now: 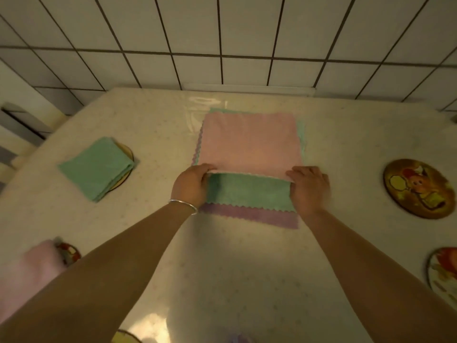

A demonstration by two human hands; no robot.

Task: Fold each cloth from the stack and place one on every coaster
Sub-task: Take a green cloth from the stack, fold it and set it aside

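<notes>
Here the pink cloth [249,142], atop the stack mid-surface, is pinched at its near corners by the left hand [191,184] and right hand [309,186]; edges should be matched squarely before creasing.

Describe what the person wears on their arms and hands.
Both forearms are bare, with no sleeves in view. The left wrist carries a thin silver bangle, plain and round. The left hand and right hand wear no gloves; no rings are visible, and the right wrist is bare.
</notes>
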